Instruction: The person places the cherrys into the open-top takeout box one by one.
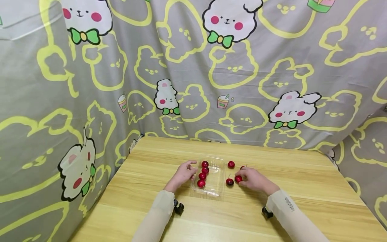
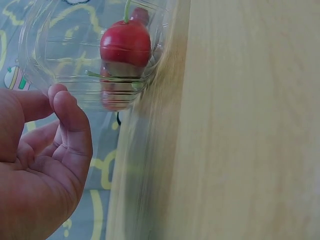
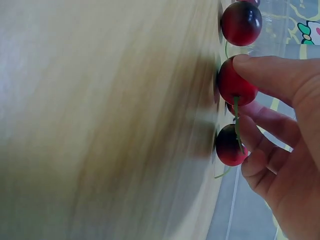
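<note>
My right hand (image 1: 252, 179) pinches a red cherry (image 1: 238, 178) close to the table, its thumb (image 3: 275, 75) across the fruit in the right wrist view. Left of it lies a dark red cherry (image 1: 229, 182) with its stem up. Farther back is another cherry (image 1: 231, 164), and one more (image 1: 243, 167) is partly covered by the right hand. A clear plastic box (image 1: 216, 188) holds several cherries in a row along its left side. Beside that wall is my left hand (image 1: 183, 173), fingers loosely bent, fingertips right at the rim in the left wrist view.
Everything stands on a light wooden table (image 1: 136, 188). Behind and at the sides hangs a grey curtain (image 1: 193, 74) printed with cartoon animals. Each wrist has a black strap-on mount (image 1: 179, 207).
</note>
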`<action>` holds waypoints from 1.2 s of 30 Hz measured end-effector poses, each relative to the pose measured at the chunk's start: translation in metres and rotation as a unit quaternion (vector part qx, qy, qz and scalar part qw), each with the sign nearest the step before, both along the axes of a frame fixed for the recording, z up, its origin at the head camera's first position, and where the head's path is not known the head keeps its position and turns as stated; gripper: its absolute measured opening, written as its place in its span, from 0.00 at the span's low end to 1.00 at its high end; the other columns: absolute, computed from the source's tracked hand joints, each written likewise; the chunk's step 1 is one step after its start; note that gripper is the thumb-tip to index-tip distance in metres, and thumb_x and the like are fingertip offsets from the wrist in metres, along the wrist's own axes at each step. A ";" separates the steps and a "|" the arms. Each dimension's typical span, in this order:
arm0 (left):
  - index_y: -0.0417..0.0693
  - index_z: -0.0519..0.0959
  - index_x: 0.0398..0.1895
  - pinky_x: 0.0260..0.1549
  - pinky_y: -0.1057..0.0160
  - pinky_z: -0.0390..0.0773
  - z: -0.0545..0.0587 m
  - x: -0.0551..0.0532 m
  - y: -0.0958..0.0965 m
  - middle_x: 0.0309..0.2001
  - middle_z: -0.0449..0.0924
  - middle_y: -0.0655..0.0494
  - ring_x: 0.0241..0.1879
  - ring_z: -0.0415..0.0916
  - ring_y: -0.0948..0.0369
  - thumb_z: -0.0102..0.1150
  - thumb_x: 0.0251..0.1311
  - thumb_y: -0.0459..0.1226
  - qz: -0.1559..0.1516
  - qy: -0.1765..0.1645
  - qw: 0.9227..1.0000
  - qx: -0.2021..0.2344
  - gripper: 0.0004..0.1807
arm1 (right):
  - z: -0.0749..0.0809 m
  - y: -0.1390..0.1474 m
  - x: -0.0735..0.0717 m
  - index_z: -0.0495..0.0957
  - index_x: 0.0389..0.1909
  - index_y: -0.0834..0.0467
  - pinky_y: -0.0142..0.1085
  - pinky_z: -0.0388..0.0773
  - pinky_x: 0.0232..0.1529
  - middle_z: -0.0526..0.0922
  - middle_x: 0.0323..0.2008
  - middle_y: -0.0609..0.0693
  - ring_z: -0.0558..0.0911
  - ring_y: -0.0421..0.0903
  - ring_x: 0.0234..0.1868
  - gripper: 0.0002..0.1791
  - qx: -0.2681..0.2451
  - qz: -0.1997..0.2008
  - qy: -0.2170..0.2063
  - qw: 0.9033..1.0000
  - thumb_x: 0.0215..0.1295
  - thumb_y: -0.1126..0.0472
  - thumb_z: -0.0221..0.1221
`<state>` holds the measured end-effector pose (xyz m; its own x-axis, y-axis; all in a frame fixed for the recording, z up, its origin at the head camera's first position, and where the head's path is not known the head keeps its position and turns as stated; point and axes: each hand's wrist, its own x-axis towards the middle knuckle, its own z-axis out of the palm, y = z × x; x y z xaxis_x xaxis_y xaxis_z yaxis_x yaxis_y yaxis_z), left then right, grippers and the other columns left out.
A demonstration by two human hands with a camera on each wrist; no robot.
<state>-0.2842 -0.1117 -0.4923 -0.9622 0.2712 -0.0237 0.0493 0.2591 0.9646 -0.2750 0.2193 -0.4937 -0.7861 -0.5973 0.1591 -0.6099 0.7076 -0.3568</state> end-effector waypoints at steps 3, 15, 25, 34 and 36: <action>0.35 0.66 0.64 0.22 0.67 0.77 0.000 0.000 0.000 0.30 0.70 0.50 0.21 0.71 0.62 0.52 0.66 0.30 0.002 -0.001 1.000 0.000 0.23 | -0.001 0.000 0.000 0.82 0.44 0.61 0.48 0.76 0.47 0.82 0.40 0.49 0.79 0.50 0.43 0.17 0.005 -0.007 -0.001 1.000 0.51 0.63 0.69; 0.33 0.65 0.64 0.22 0.67 0.77 -0.001 0.001 0.000 0.29 0.71 0.50 0.20 0.71 0.63 0.53 0.66 0.30 -0.005 0.010 1.000 0.003 0.24 | 0.002 0.002 0.004 0.80 0.39 0.57 0.33 0.74 0.31 0.78 0.33 0.43 0.73 0.39 0.30 0.14 -0.005 -0.016 -0.017 1.000 0.50 0.65 0.69; 0.33 0.66 0.63 0.22 0.68 0.77 -0.003 0.000 0.001 0.29 0.71 0.50 0.20 0.71 0.63 0.52 0.66 0.29 -0.003 0.011 1.000 -0.004 0.23 | 0.016 -0.002 0.008 0.79 0.39 0.56 0.34 0.76 0.33 0.77 0.32 0.42 0.74 0.40 0.31 0.12 -0.034 -0.020 -0.027 0.999 0.52 0.68 0.66; 0.34 0.66 0.63 0.22 0.67 0.76 -0.003 0.000 0.001 0.29 0.71 0.50 0.20 0.71 0.62 0.52 0.66 0.29 -0.001 0.009 1.000 -0.004 0.23 | 0.029 -0.014 0.006 0.79 0.40 0.56 0.35 0.75 0.34 0.75 0.31 0.41 0.73 0.39 0.31 0.13 -0.034 -0.033 -0.007 0.999 0.52 0.65 0.67; 0.34 0.66 0.63 0.22 0.67 0.76 -0.003 0.000 0.000 0.29 0.71 0.50 0.21 0.71 0.62 0.52 0.66 0.29 0.000 0.009 1.000 -0.003 0.23 | 0.033 -0.018 0.006 0.79 0.41 0.58 0.35 0.74 0.33 0.75 0.32 0.42 0.73 0.39 0.30 0.14 -0.035 -0.032 -0.008 0.999 0.52 0.65 0.67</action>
